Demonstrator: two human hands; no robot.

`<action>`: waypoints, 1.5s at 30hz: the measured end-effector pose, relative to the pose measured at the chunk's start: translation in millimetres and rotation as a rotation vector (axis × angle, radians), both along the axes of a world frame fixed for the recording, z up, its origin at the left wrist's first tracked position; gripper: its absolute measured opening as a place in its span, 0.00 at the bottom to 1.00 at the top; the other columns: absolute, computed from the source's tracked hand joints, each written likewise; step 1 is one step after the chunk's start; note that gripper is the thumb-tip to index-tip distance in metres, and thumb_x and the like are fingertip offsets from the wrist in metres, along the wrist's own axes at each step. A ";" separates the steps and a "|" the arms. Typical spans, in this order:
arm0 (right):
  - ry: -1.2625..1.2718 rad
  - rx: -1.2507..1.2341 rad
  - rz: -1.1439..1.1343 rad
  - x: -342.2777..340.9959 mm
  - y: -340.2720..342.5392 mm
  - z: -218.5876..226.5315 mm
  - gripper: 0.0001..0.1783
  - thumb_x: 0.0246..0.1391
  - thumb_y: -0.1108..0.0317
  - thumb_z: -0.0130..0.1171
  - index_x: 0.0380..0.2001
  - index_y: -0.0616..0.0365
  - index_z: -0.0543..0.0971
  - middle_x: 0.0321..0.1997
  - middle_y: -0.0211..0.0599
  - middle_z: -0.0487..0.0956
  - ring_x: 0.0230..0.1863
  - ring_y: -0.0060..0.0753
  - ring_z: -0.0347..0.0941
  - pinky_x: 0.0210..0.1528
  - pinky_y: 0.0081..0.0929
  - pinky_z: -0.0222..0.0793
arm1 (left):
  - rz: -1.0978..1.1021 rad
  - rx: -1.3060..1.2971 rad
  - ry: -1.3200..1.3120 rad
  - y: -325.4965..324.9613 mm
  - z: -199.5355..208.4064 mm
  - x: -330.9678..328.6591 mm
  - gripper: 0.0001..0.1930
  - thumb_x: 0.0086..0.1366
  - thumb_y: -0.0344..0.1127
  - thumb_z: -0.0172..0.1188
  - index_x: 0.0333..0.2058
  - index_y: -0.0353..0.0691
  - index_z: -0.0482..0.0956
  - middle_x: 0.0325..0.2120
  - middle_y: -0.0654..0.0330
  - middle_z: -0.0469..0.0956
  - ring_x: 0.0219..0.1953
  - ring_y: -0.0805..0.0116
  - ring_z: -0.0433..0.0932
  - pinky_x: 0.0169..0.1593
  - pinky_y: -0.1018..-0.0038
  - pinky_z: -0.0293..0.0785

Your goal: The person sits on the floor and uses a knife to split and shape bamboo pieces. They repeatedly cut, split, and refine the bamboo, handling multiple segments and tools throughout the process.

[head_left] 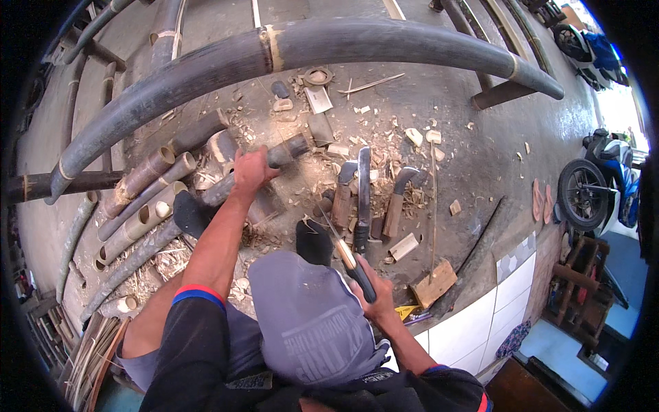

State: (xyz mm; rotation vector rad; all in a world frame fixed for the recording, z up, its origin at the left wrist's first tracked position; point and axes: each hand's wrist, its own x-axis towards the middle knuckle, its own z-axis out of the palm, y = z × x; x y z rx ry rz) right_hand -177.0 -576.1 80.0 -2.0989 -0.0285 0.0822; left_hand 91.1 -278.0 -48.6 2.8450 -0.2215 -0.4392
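My left hand [255,169] grasps a dark, round bamboo pole [290,149] from above, with the fingers bent over it. The pole lies slanting on the grey concrete floor [494,161], in front of me and among pale wood shavings. I suppose that I hold it in this way because a round piece can roll easily, and the weight of my arm presses it down.

My right hand [379,292] is closed around the handle of a thin-bladed tool [345,254], pale wood in front and black behind. Its blade points forward and away from my body, apart from the pole. I cannot tell if the blade is toothed. My two feet in black socks, the left foot [191,214] and the right foot [314,240], stand near the pole, one toward each side, perhaps to give me a steady seat.

A long machete with black handle [363,192] lies between two curved knives with wooden handles, one on its left [342,199] and one on its right [395,206]. They are probably placed there for easy reach, between me and the white tiled edge of the floor [473,323].
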 end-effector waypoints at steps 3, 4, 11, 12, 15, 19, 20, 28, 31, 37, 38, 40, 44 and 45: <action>0.095 0.028 -0.025 88.5 45.9 -28.7 0.30 0.60 0.59 0.63 0.65 0.55 0.74 0.35 0.54 0.85 0.36 0.61 0.83 0.35 0.47 0.78 | 0.001 0.019 0.036 5.5 -5.7 2.5 0.29 0.49 0.53 0.76 0.42 0.39 0.78 0.36 0.46 0.87 0.44 0.45 0.85 0.67 0.45 0.63; 0.037 0.054 -0.041 126.7 64.7 -43.3 0.28 0.61 0.58 0.62 0.63 0.54 0.75 0.34 0.57 0.83 0.35 0.65 0.81 0.34 0.52 0.76 | -0.004 0.002 0.035 -1.6 -4.8 4.4 0.29 0.49 0.53 0.76 0.43 0.38 0.78 0.36 0.46 0.87 0.44 0.45 0.85 0.67 0.45 0.63; 0.090 0.007 -0.020 66.8 42.7 -32.2 0.34 0.60 0.56 0.62 0.67 0.55 0.71 0.41 0.59 0.84 0.38 0.61 0.84 0.39 0.49 0.79 | -0.008 0.025 0.059 7.7 -3.1 3.7 0.29 0.49 0.52 0.75 0.44 0.38 0.79 0.37 0.44 0.86 0.45 0.45 0.85 0.67 0.47 0.63; -0.023 0.009 -0.009 33.2 24.3 -29.3 0.36 0.60 0.56 0.63 0.69 0.56 0.70 0.43 0.57 0.85 0.38 0.58 0.85 0.39 0.47 0.80 | -0.011 0.036 0.071 6.4 -0.8 3.7 0.29 0.49 0.52 0.75 0.44 0.39 0.79 0.37 0.44 0.86 0.45 0.45 0.85 0.67 0.47 0.64; 0.006 0.014 -0.008 -1.8 5.5 -16.8 0.35 0.60 0.57 0.64 0.67 0.59 0.72 0.46 0.55 0.85 0.37 0.54 0.86 0.37 0.43 0.81 | -0.019 0.034 0.063 1.2 7.3 3.8 0.29 0.49 0.52 0.75 0.44 0.39 0.79 0.37 0.43 0.86 0.46 0.45 0.85 0.67 0.48 0.63; 0.013 0.054 -0.052 109.2 53.9 -59.7 0.30 0.60 0.56 0.64 0.63 0.55 0.75 0.34 0.55 0.84 0.32 0.58 0.84 0.34 0.46 0.79 | 0.000 -0.009 0.063 -3.7 -0.9 7.9 0.28 0.48 0.50 0.75 0.43 0.39 0.80 0.36 0.44 0.86 0.45 0.45 0.85 0.67 0.49 0.63; 0.033 0.033 -0.051 141.4 71.4 -55.8 0.30 0.60 0.56 0.64 0.63 0.54 0.75 0.31 0.55 0.83 0.31 0.60 0.83 0.33 0.47 0.78 | 0.009 -0.003 0.063 -5.4 1.4 8.0 0.28 0.48 0.50 0.75 0.43 0.39 0.80 0.36 0.44 0.86 0.45 0.45 0.85 0.67 0.49 0.63; 0.003 0.018 0.010 19.8 16.0 -23.8 0.35 0.59 0.60 0.63 0.69 0.57 0.70 0.43 0.56 0.86 0.36 0.54 0.86 0.37 0.42 0.82 | -0.004 0.035 0.088 11.1 -2.3 10.5 0.28 0.46 0.53 0.74 0.41 0.39 0.81 0.35 0.46 0.86 0.44 0.45 0.85 0.62 0.52 0.67; -0.007 -0.015 0.047 11.3 4.8 -16.1 0.36 0.57 0.61 0.63 0.68 0.59 0.70 0.51 0.57 0.84 0.40 0.49 0.87 0.41 0.40 0.83 | -0.026 0.012 0.098 6.5 2.7 12.8 0.28 0.46 0.52 0.74 0.40 0.39 0.81 0.35 0.46 0.86 0.44 0.45 0.85 0.60 0.54 0.69; -0.006 0.079 -0.027 153.4 83.2 -55.8 0.33 0.60 0.56 0.63 0.65 0.57 0.72 0.27 0.58 0.81 0.30 0.65 0.81 0.32 0.51 0.75 | -0.010 -0.020 0.083 5.5 -1.0 13.2 0.27 0.45 0.52 0.75 0.38 0.39 0.82 0.34 0.46 0.86 0.43 0.45 0.85 0.57 0.55 0.71; 0.010 0.099 -0.025 145.3 82.0 -58.8 0.33 0.60 0.56 0.63 0.65 0.57 0.72 0.28 0.59 0.81 0.30 0.65 0.80 0.32 0.51 0.75 | -0.010 -0.014 0.107 10.2 -2.5 15.0 0.27 0.45 0.52 0.75 0.38 0.39 0.82 0.34 0.46 0.86 0.43 0.45 0.85 0.57 0.55 0.71; 0.073 0.053 -0.033 116.7 70.5 -60.0 0.33 0.60 0.57 0.63 0.66 0.57 0.71 0.31 0.59 0.82 0.32 0.64 0.82 0.33 0.49 0.77 | 0.000 0.000 0.109 17.2 0.2 24.6 0.27 0.45 0.52 0.75 0.39 0.39 0.82 0.35 0.45 0.86 0.43 0.45 0.85 0.57 0.56 0.71; -0.069 -0.033 0.017 4.0 6.9 -31.2 0.36 0.58 0.61 0.65 0.68 0.61 0.70 0.35 0.55 0.85 0.35 0.56 0.85 0.37 0.44 0.80 | -0.003 0.004 0.095 11.1 9.5 18.4 0.29 0.46 0.53 0.74 0.41 0.38 0.82 0.35 0.44 0.86 0.43 0.46 0.85 0.57 0.56 0.72; -0.083 -0.009 0.020 12.8 7.5 -38.5 0.36 0.58 0.61 0.65 0.68 0.62 0.71 0.35 0.56 0.85 0.35 0.56 0.85 0.37 0.44 0.80 | -0.001 -0.001 0.086 10.7 12.6 21.8 0.28 0.46 0.53 0.74 0.41 0.38 0.82 0.35 0.44 0.86 0.43 0.46 0.85 0.57 0.57 0.72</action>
